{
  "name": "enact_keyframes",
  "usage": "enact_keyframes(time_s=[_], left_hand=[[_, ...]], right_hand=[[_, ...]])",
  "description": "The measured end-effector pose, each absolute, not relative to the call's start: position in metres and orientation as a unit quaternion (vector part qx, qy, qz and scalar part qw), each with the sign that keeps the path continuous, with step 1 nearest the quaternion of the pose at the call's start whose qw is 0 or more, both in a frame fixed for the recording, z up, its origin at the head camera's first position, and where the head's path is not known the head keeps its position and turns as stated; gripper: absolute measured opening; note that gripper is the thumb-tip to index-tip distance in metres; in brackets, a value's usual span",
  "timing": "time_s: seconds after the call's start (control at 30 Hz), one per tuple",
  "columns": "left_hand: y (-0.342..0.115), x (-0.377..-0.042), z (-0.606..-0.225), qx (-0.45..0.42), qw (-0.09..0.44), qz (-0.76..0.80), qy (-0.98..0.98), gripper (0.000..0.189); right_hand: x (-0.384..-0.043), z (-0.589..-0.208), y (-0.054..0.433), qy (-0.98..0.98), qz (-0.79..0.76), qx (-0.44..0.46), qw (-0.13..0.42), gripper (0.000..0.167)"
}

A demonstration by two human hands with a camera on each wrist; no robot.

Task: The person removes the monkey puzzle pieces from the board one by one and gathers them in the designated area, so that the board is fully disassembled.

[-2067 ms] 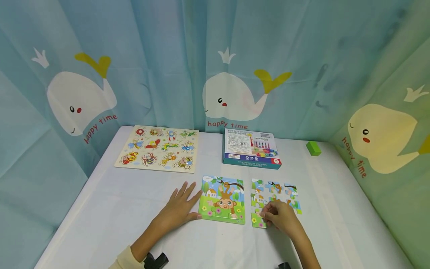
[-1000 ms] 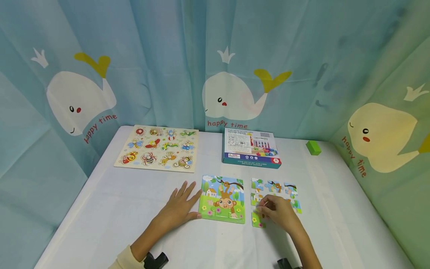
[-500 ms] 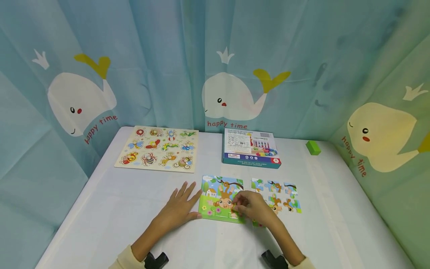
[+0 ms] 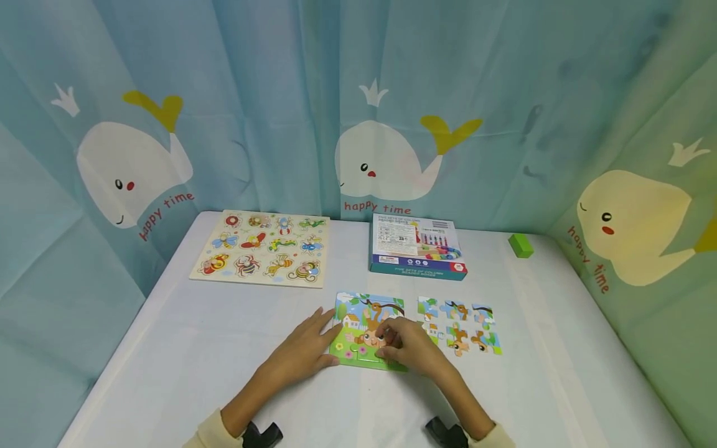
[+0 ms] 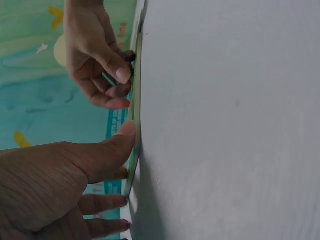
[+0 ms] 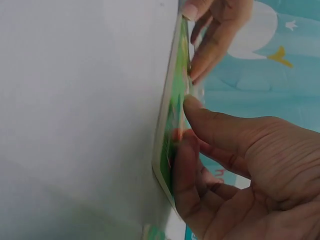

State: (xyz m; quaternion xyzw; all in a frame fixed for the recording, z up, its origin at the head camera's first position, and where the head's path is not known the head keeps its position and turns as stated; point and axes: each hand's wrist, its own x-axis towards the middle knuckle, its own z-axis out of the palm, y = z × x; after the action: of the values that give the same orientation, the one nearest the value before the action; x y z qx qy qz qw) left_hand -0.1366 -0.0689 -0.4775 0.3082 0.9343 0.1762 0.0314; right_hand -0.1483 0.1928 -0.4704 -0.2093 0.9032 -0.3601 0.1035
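A square monkey jigsaw puzzle (image 4: 350, 348) lies flat on the table before me. My left hand (image 4: 297, 354) rests at its left edge, thumb and fingers spread against the side. Over the lower right part of the picture my right hand (image 4: 414, 348) bends its thumb and fingertips together. It seems to pinch a small puzzle piece, which the fingers mostly hide. To the right, loose puzzle pieces (image 4: 457, 341) lie in rows. In the right wrist view the thumb and fingers meet at the face of the puzzle (image 6: 165, 130), and a loose piece (image 6: 155, 233) shows beyond its corner.
An insect peg board (image 4: 260, 249) lies at the back left. Behind the puzzle is a boxed bead set (image 4: 417, 247), with a green block (image 4: 521, 246) at the far right. A blue curtain with whales (image 4: 269, 124) surrounds the white table (image 4: 196, 361).
My right hand has moved left from the loose pieces onto the monkey puzzle, then slightly further left across it. The left hand has stayed at the left edge, shifting only a little.
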Motion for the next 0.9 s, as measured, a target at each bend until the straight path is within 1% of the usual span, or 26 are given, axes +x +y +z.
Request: enact_keyframes(time_s=[0.13, 0.3, 0.5, 0.63, 0.9], left_hand=[[-0.064, -0.136, -0.477, 0.323, 0.018, 0.163, 0.932, 0.057], [-0.057, -0.137, -0.478, 0.337, -0.001, 0.163, 0.927, 0.052], [-0.048, -0.141, -0.477, 0.327, -0.011, 0.168, 0.93, 0.047], [-0.046, -0.143, -0.476, 0.32, -0.004, 0.174, 0.931, 0.045], [-0.05, -0.144, -0.478, 0.311, 0.025, 0.221, 0.924, 0.049]], right_hand=[[-0.147, -0.469, 0.189, 0.916, -0.33, -0.205, 0.1, 0.03], [-0.145, -0.467, 0.188, 0.923, -0.313, -0.202, 0.096, 0.029], [-0.145, -0.468, 0.19, 0.921, -0.314, -0.207, 0.099, 0.028], [-0.145, -0.469, 0.189, 0.923, -0.309, -0.208, 0.091, 0.031], [-0.144, -0.47, 0.186, 0.938, -0.272, -0.202, 0.079, 0.034]])
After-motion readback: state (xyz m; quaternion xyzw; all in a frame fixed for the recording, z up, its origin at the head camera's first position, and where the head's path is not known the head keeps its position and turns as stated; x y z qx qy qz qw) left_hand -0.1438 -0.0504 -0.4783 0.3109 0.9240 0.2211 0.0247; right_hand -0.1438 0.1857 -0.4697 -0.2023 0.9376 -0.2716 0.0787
